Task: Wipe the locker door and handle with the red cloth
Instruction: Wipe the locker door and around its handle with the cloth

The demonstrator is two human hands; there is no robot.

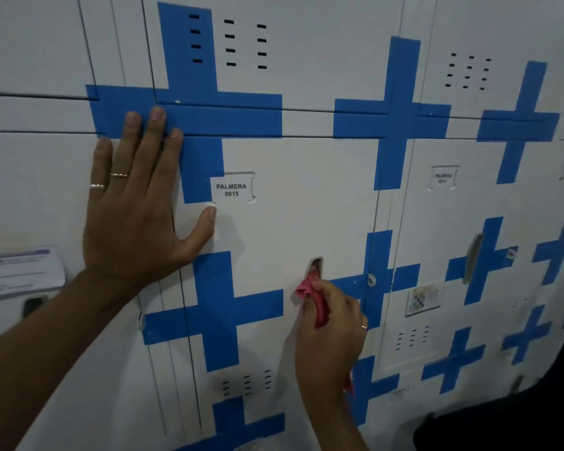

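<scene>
The white locker door [300,203] carries blue cross stripes and a label reading PALMERA 0015 [231,189]. Its recessed handle slot [316,264] sits in the lower middle of the door. My right hand [331,333] is closed on the red cloth [315,297], and the cloth's tip is pushed into the lower end of that slot. My left hand [137,203] lies flat with fingers spread on the door's upper left edge, thumb just below the label. A small keyhole [371,279] sits right of the handle.
More white lockers with blue crosses surround this one; the neighbour on the right [469,222] has its own handle slot [472,255] and a sticker [423,299]. A paper notice [20,271] hangs at the left. A dark shape [508,421] fills the lower right corner.
</scene>
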